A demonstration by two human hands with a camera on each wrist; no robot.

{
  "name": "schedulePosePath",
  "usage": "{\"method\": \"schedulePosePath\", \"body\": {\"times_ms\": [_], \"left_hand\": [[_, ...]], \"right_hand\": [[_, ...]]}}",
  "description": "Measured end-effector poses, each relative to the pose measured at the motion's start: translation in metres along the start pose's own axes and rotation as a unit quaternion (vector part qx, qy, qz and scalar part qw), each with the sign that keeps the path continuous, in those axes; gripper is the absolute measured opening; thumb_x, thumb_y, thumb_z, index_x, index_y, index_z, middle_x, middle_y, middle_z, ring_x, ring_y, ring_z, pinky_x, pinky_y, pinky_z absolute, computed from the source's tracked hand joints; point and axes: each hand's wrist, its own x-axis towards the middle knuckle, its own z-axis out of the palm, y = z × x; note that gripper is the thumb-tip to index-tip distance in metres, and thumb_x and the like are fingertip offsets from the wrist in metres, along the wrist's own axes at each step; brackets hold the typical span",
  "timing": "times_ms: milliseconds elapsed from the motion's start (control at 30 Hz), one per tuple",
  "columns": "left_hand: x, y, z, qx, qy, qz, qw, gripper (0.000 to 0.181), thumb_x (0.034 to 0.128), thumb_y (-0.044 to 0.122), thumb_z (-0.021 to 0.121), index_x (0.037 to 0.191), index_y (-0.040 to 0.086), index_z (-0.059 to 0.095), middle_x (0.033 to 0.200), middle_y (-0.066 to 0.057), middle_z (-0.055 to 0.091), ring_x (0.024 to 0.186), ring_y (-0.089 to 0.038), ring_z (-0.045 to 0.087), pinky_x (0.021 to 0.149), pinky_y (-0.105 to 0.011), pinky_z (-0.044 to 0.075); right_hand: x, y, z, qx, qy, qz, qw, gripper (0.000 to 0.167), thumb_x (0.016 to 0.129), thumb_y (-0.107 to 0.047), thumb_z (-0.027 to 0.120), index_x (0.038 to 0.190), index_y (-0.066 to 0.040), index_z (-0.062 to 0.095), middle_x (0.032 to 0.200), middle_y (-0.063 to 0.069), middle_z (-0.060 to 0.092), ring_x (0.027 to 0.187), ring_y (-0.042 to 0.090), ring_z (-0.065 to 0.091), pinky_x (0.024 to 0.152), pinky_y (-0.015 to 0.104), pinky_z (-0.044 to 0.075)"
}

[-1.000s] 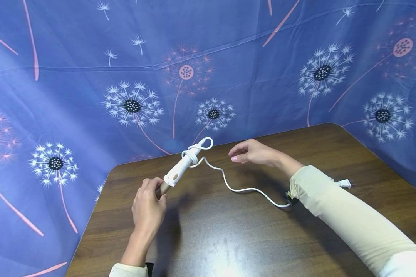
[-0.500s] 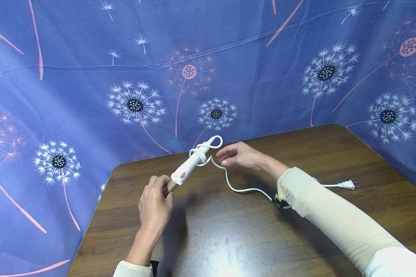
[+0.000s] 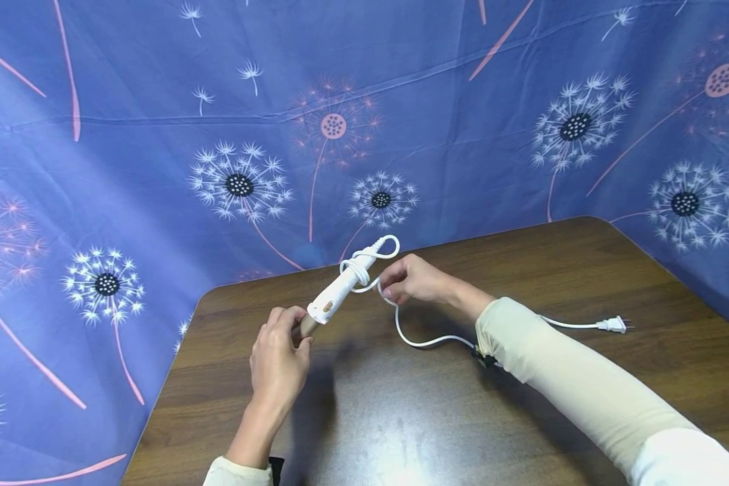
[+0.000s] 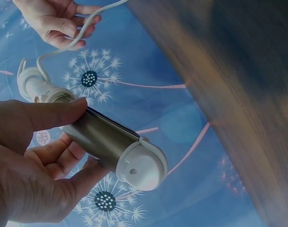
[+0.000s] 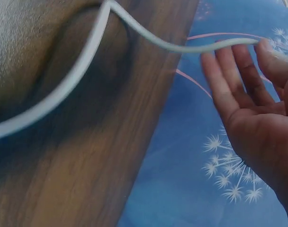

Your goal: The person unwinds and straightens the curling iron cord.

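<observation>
A white-handled curling iron (image 3: 334, 293) is held up at a slant over the table, its cord looped around the handle. The left hand (image 3: 281, 358) grips its gold-brown barrel (image 4: 99, 137); the left wrist view shows thumb and fingers on opposite sides, with the white end cap (image 4: 143, 166) beyond them. Just right of the handle, the right hand (image 3: 422, 279) pinches the white cord (image 3: 399, 324) between thumb and fingers. In the right wrist view the cord (image 5: 82, 66) runs across the fingertips of that hand (image 5: 257, 113).
The cord trails along the brown wooden table (image 3: 231, 391), passes under the right sleeve (image 3: 559, 364) and comes out to a two-prong plug (image 3: 613, 325) at the right. A blue dandelion-print cloth (image 3: 437, 155) hangs behind and beside the table.
The right hand has moved left to the cord and taken hold of it. The left hand and curling iron have shifted slightly right in the head view.
</observation>
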Motion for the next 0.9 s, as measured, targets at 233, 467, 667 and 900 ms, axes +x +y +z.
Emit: {"method": "schedulePosePath", "body": {"times_ms": [233,467,667,900], "left_hand": [[0.000,0.002,-0.001,-0.003,-0.007,-0.005,1.0000,0.044,0.0632,-0.011,0.081,0.102,0.006,0.068,0.097,-0.006,0.064,0.079,-0.026,0.060,0.064,-0.044,0.049],[-0.001,0.004,-0.001,-0.016,-0.031,0.003,0.9994,0.045,0.0639,-0.009,0.082,0.102,0.011,0.067,0.096,0.001,0.063,0.081,-0.021,0.059,0.063,-0.042,0.049],[-0.007,0.004,0.000,-0.013,-0.049,0.028,0.9983,0.046,0.0623,-0.009,0.082,0.099,0.014,0.067,0.091,0.004,0.062,0.078,-0.016,0.057,0.061,-0.038,0.047],[-0.011,0.000,0.003,0.021,-0.074,0.039,0.9963,0.043,0.0619,-0.009,0.083,0.095,0.016,0.069,0.089,0.006,0.062,0.076,-0.016,0.057,0.053,-0.035,0.044]], "right_hand": [[0.002,-0.002,0.003,-0.017,-0.001,-0.010,0.9998,0.009,0.084,0.004,0.065,0.090,0.011,0.064,0.075,0.016,0.067,0.065,0.023,0.066,0.067,0.054,0.055],[0.002,-0.002,-0.009,0.085,0.020,0.017,0.9960,0.008,0.088,0.008,0.058,0.094,0.013,0.057,0.075,0.017,0.066,0.067,0.032,0.068,0.068,0.053,0.055],[-0.002,-0.003,-0.026,0.142,0.058,0.019,0.9880,0.011,0.087,0.010,0.058,0.098,0.010,0.059,0.080,0.014,0.066,0.070,0.027,0.068,0.070,0.051,0.056],[-0.006,-0.012,-0.042,0.168,0.103,-0.011,0.9803,0.005,0.089,0.003,0.063,0.094,0.004,0.063,0.079,0.013,0.066,0.071,0.024,0.068,0.074,0.048,0.056]]}}
